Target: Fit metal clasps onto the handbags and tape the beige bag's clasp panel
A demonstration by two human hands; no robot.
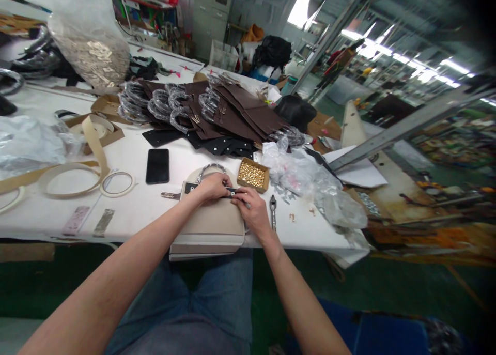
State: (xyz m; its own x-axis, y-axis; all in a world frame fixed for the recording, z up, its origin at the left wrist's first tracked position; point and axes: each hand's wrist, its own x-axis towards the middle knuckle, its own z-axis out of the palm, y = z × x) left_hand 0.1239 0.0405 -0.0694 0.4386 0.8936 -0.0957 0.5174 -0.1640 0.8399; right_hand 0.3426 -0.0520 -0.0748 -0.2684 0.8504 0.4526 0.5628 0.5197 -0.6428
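Note:
A beige handbag [213, 218] lies at the table's front edge before me, with a plastic-wrapped handle [207, 170] at its far side. Across its top runs a black strip [189, 187] with small light marks. My left hand [213, 186] is closed at the strip, fingertips pressed down on it. My right hand [251, 207] pinches the strip's right end; a small grey piece shows by its fingers, too small to name. Just beyond sits a small box of gold-coloured studs [252, 174]. To the right of my right hand lies a metal hand tool [273, 213].
A black phone [157, 166] and tape rolls [117, 184] lie to the left. Stacked dark brown bag panels [244, 109] with wrapped handles fill the back. Crumpled clear plastic [310, 179] covers the right side. A large bag of metal pieces [101, 60] stands back left.

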